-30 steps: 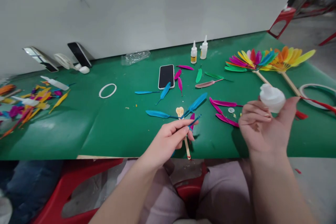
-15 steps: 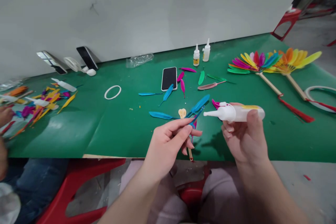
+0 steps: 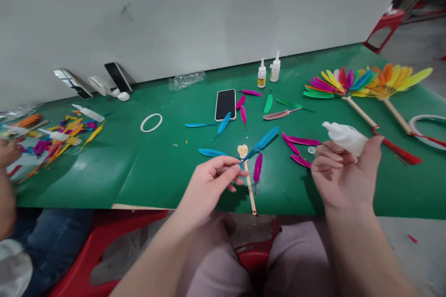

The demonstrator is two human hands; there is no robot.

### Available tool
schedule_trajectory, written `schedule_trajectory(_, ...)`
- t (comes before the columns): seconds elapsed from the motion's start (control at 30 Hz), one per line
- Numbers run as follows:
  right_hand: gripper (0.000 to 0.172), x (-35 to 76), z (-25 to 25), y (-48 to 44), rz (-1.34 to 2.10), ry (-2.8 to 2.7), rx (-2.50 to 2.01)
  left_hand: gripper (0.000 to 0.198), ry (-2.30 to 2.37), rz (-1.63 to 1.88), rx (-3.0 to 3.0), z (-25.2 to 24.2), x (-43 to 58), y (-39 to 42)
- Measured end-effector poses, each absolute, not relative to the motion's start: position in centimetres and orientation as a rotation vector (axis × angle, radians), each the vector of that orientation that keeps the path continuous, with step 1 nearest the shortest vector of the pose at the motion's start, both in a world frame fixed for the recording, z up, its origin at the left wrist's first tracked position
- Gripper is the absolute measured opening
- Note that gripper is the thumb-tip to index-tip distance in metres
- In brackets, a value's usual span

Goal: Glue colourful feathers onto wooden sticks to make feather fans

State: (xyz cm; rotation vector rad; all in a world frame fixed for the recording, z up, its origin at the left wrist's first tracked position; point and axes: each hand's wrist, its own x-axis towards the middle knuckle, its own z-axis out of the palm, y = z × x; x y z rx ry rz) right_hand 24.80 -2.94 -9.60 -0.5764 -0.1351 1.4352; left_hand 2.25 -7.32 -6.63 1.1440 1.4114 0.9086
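Note:
My left hand (image 3: 209,183) pinches the quill of a blue feather (image 3: 263,140) and holds it against the heart-shaped head of a wooden stick (image 3: 248,177) lying on the green table (image 3: 156,167). A second blue feather (image 3: 212,152) lies left of the stick head and a magenta feather (image 3: 258,168) lies right of the stick. My right hand (image 3: 343,171) grips a white glue bottle (image 3: 343,135) with its nozzle pointing up and left, away from the stick. Its small cap (image 3: 311,150) lies on the table beside two magenta feathers (image 3: 299,141).
A black phone (image 3: 225,104), loose feathers and two small glue bottles (image 3: 268,71) lie further back. Two finished feather fans (image 3: 362,81) lie at the right, a white ring (image 3: 151,122) and a feather pile (image 3: 52,137) at the left. Another person's hand (image 3: 9,153) works at the far left.
My right hand drew the glue bottle back to the right, away from the stick. My left hand lowered the blue feather onto the stick's head.

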Motion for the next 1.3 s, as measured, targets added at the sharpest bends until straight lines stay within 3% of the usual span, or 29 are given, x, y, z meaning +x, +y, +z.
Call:
schedule_trajectory(0.2, 0.035, 25.2, -10.0, -2.8, 1.516, -0.045, -0.483, 0.022, 1.8, 0.62, 1.807, -7.1, -4.5, -1.2)
schedule_trajectory(0.4, 0.037, 25.2, -10.5, -2.5, 1.521, -0.078, -0.53, 0.022, 1.584, 0.303, 1.812, -7.7, -6.0, 4.0)
schedule_trajectory(0.9, 0.042, 24.9, -10.3, -2.8, 1.578, -0.052, -0.529, 0.018, 1.525, 0.212, 1.801, -9.2, -9.9, 4.3)
schedule_trajectory(1.3, 0.045, 25.3, -11.2, -2.3, 1.578, -0.21, -0.527, 0.021, 1.437, 0.538, 1.885, -9.4, -7.9, 1.6)
